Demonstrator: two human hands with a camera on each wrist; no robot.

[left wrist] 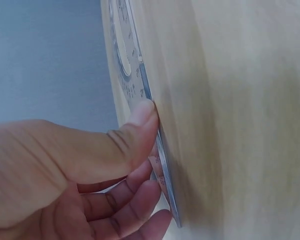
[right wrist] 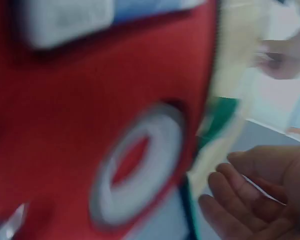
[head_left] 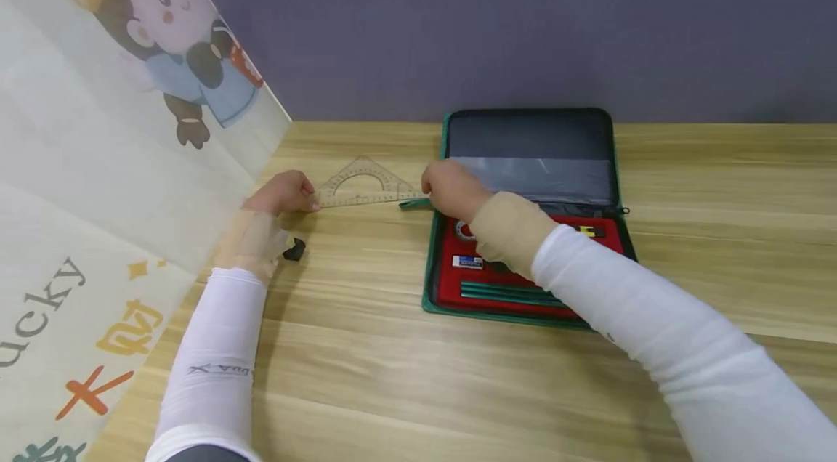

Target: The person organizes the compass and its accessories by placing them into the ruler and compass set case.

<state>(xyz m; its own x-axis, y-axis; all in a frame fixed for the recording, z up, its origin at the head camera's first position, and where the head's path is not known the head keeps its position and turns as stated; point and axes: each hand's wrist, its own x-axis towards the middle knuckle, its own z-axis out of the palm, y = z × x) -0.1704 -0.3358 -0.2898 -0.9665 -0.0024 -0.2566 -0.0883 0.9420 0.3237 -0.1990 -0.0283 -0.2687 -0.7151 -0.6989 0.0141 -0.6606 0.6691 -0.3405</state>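
Note:
A clear triangular set square [head_left: 356,199] with a semicircular cutout stretches between the two hands at the back left of the table. My left hand [head_left: 281,191] pinches its left corner; in the left wrist view the thumb lies on the near edge of the set square [left wrist: 132,80], fingers behind it. My right hand [head_left: 455,189] is at the opposite corner, beside an open green zip case [head_left: 428,288]. In the right wrist view, thumb and fingers of the right hand [right wrist: 260,195] stand apart with nothing visible between them.
The case's red insert [head_left: 447,280] holds an eraser [head_left: 468,262], a pale ring [right wrist: 140,165], green pencils [head_left: 503,291] and a yellow-black item [head_left: 591,231]. A green strap [head_left: 415,205] sticks out at its left. A printed curtain [head_left: 131,157] borders the table's left side.

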